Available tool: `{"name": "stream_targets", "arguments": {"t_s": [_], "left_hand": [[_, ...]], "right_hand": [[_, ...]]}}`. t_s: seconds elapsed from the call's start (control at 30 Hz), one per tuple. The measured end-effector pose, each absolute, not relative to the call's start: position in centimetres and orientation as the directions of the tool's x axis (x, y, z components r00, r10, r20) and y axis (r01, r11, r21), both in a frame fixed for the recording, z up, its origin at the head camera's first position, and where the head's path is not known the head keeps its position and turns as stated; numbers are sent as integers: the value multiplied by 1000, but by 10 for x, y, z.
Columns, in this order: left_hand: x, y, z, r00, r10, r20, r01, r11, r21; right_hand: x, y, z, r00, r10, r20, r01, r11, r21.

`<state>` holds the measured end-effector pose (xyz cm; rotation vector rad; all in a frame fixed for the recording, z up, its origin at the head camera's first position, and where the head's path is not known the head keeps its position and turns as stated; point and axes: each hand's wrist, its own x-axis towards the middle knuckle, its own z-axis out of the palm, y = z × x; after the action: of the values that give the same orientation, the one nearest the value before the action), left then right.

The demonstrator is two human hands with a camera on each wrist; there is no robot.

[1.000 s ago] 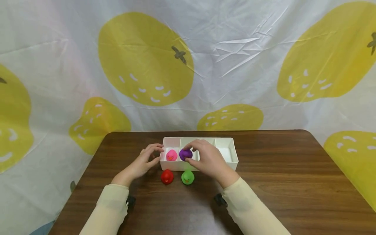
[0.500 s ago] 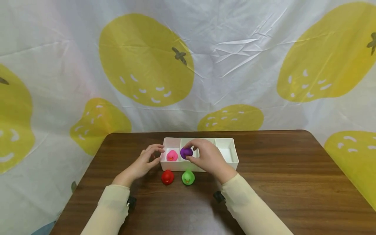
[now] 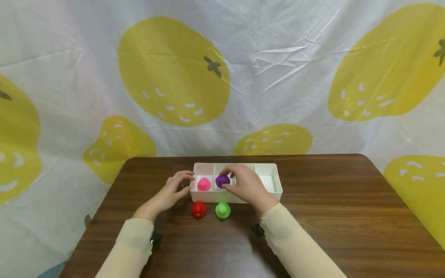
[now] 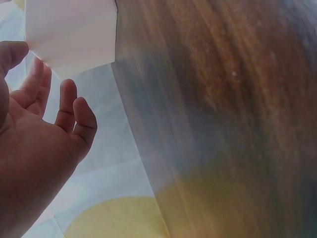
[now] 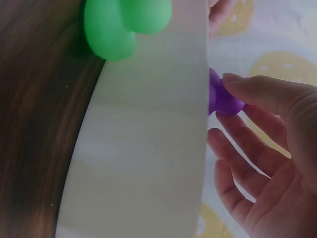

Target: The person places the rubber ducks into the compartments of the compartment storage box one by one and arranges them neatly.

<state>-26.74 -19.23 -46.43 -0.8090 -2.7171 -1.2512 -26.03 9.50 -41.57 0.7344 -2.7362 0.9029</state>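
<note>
A white box [image 3: 203, 197] with three compartments sits toward the back of the table. In the head view my right hand [image 3: 247, 187] pinches a purple rubber duck [image 3: 221, 182] between thumb and fingers, inside the middle compartment. The right wrist view shows the thumb on the purple duck [image 5: 229, 101], partly hidden by the box wall [image 5: 143, 139]. My left hand [image 3: 169, 194], fingers loosely bent, touches the left end of the box with its fingertips. A pink rubber duck [image 3: 204, 184] is in the left compartment.
Red [image 3: 198, 210] and green [image 3: 223, 210] rubber ducks stand on the wooden table [image 3: 313, 231], just in front of the box. Behind the table hangs a white cloth [image 3: 260, 96] with yellow fruit prints.
The purple duck has shifted slightly right within the middle compartment, still pinched by my right hand. My left hand stays at the box's left end.
</note>
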Motion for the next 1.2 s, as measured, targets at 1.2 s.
{"name": "stream_targets", "arguments": {"t_s": [1.2], "left_hand": [[-268,-193,-466,-853,452,262,487,507,711]], "right_hand": [[-288,88,-434,-851,-471,233,-525,754,-394]]}}
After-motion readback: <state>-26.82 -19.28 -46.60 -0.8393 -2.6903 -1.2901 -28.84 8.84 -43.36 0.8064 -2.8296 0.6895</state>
